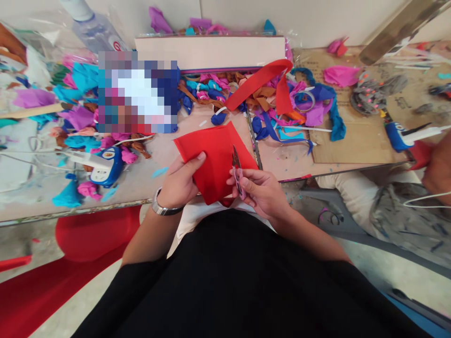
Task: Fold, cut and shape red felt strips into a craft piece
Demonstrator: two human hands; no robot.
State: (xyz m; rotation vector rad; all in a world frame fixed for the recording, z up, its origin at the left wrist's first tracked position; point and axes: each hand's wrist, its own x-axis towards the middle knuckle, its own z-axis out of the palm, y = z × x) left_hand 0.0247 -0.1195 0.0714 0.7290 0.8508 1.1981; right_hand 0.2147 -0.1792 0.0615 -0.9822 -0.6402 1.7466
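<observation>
Now red sheet (214,157) between left hand (179,183), right hand (262,190).

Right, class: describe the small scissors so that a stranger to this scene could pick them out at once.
Start at the cluttered work table and find the folded red fabric sheet held at its near edge. The small pink-handled scissors sit in the right hand, blades against the sheet's right side. Nothing else nearby is slim, pointed and metal.

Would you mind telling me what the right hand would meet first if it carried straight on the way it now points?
The right hand, holding small scissors, points left and slightly up, so it would likely meet the red folded sheet first, then the left hand. Depth is unclear.
</observation>
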